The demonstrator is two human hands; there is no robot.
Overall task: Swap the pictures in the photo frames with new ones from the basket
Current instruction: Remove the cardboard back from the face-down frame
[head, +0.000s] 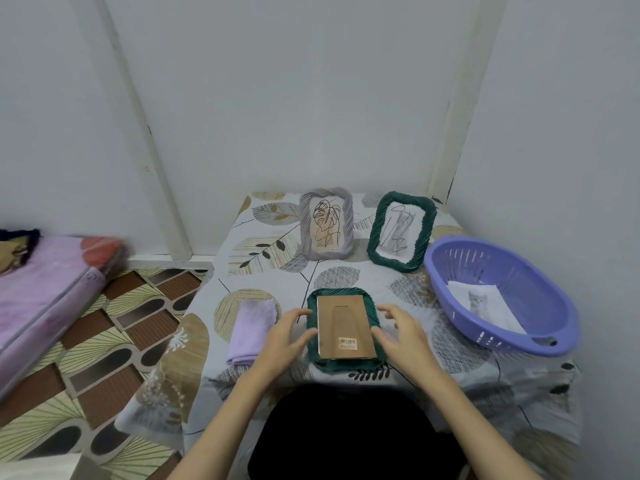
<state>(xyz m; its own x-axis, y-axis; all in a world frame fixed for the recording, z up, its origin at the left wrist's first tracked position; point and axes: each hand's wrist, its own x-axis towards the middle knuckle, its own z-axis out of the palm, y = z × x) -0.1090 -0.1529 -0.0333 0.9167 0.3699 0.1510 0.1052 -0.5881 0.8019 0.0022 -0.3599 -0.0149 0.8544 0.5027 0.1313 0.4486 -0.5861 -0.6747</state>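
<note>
Home, looks like a bedroom corner. Small table (346,278) under a leaf-print cloth, pushed into the corner of plain white walls (294,91). Patterned vinyl floor (114,334) off its left edge, with a pink mattress or folded bedding (45,289) lying there. Decorative photo frames (326,223) along the table's far edge, a purple plastic basket (502,292) at its right edge.

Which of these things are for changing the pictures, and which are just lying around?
For the job:
- face-down green frame, left hand and right hand at its sides
- standing grey frame
- standing green frame
- purple basket
- cat picture inside it

Just lying about:
- folded lilac cloth
- pink mattress on the floor
</note>
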